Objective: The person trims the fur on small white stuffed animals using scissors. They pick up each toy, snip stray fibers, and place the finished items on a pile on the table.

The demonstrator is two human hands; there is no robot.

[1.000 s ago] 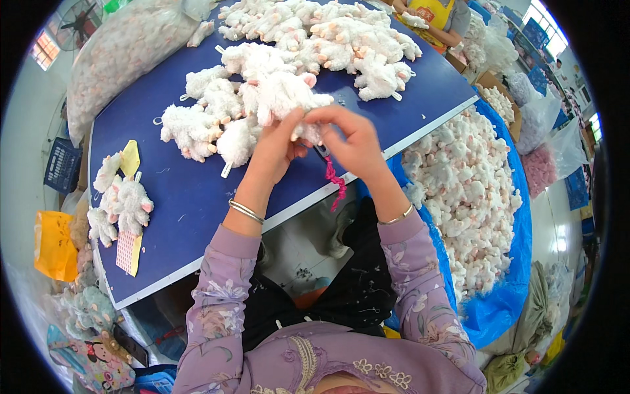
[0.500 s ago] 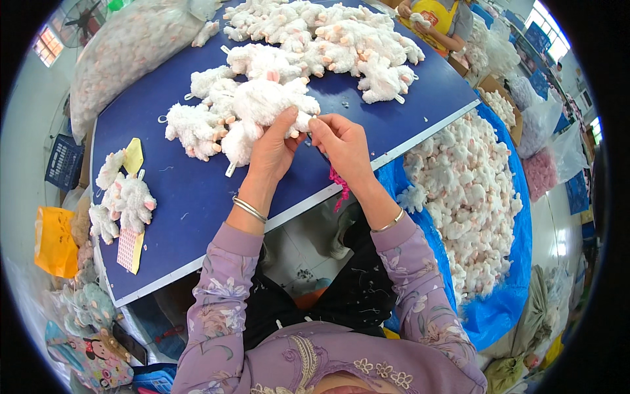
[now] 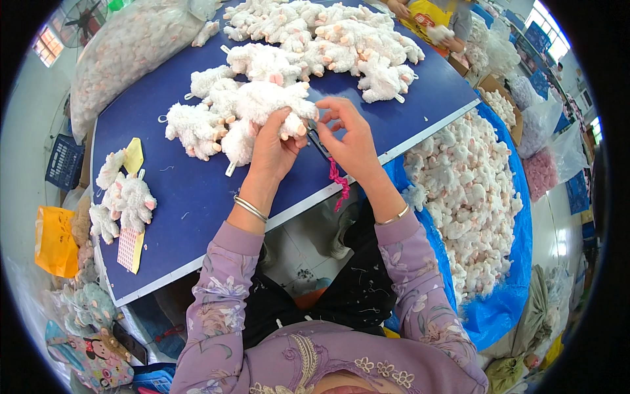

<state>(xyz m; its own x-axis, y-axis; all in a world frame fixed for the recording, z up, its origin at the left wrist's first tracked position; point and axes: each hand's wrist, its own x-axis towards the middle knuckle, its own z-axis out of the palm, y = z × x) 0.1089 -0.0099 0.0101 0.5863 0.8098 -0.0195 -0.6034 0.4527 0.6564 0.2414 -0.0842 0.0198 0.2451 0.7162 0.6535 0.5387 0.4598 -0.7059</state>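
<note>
At centre frame, my left fingers [image 3: 273, 128] pinch a white plush lamb [image 3: 259, 100], best kept steady; my right fingers [image 3: 338, 107] curl by a dark tool [image 3: 319, 142], grip unclear.

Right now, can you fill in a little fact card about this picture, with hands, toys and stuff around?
Left hand: holding a white plush toy
Right hand: fingers bent beside that toy; can't tell if touching
By the right hand: dark tool with a pink cord
Table: blue, more white toys heaped toward its far side
Table's left side: small toys, yellow paper
Right of table: plush heap in blue sheet
Far side: person in yellow apron
</note>
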